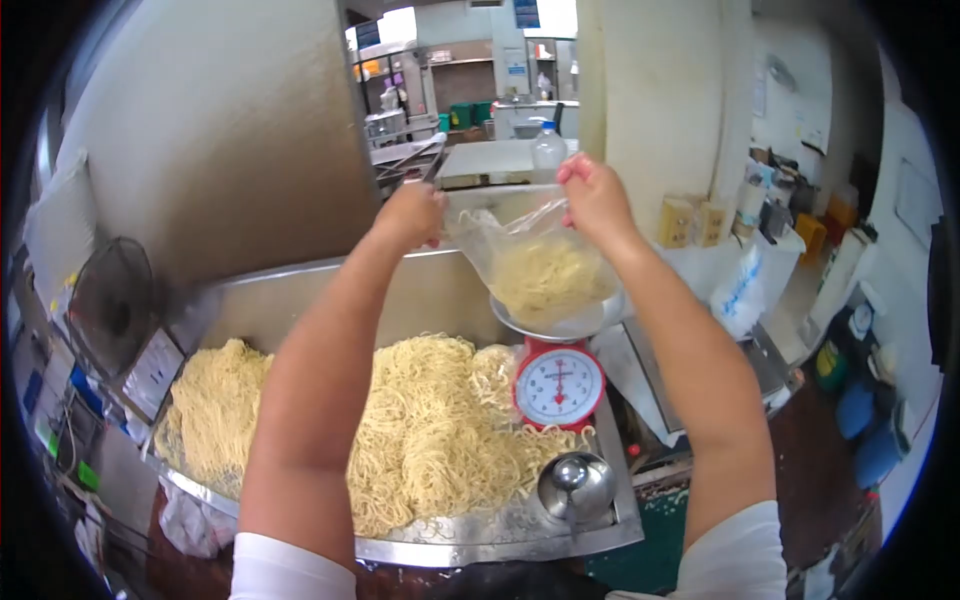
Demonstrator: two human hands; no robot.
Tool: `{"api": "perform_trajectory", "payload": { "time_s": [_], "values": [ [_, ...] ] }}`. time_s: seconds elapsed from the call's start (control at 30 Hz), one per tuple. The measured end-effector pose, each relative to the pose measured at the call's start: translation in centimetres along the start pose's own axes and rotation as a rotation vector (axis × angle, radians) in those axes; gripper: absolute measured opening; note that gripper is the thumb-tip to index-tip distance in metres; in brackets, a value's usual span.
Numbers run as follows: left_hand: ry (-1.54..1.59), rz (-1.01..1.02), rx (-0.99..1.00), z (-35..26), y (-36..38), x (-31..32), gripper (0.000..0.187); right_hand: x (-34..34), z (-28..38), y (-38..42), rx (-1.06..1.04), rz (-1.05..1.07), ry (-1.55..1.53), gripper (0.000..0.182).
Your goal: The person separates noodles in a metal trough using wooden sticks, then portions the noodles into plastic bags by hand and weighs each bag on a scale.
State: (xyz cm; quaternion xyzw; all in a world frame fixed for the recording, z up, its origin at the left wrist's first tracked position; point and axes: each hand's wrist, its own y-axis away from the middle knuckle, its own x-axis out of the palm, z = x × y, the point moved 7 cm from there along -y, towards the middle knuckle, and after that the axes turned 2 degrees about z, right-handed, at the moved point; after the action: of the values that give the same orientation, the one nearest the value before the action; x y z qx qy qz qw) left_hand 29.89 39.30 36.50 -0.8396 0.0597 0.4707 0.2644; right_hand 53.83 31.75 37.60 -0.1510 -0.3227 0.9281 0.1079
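Note:
A clear plastic bag [550, 275] with yellow noodles in its bottom hangs between my two hands, over the pan [612, 305] of a red dial scale [560, 385]. My left hand [408, 214] is closed on the bag's left edge, with metal tongs [437, 158] sticking up out of the same fist. Pinched in my right hand [594, 200] is the upper right corner of the bag. Below my forearms, a large heap of noodles [420, 430] lies on a metal-edged work surface [440, 553]. Some noodles reach the scale's base.
A round steel bowl [577, 487] sits at the front right corner of the surface. To the left stands a dark fan [112, 305]. Behind are a metal panel [220, 130] and a clear bottle with a blue cap [549, 150]. A white plastic bag [742, 290] lies at the right.

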Motion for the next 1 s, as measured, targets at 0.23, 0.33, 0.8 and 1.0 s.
{"api": "perform_trajectory", "payload": {
  "time_s": [0.23,0.33,0.8,1.0],
  "values": [
    [0.356,-0.057,-0.100,-0.7,8.6,-11.0,0.023,2.2,10.5,4.5,0.059,0.185,-0.174,0.006],
    [0.279,0.111,-0.113,1.2,12.6,-8.5,0.019,3.8,7.6,8.9,0.205,0.321,-0.155,0.005],
    [-0.291,0.512,-0.090,8.6,33.2,5.5,0.024,8.7,-2.9,33.0,0.567,0.782,0.274,0.008],
    [0.332,0.396,-0.343,12.8,37.4,6.0,0.028,7.4,-7.0,38.5,0.763,0.630,-0.095,0.067]
  ]
}}
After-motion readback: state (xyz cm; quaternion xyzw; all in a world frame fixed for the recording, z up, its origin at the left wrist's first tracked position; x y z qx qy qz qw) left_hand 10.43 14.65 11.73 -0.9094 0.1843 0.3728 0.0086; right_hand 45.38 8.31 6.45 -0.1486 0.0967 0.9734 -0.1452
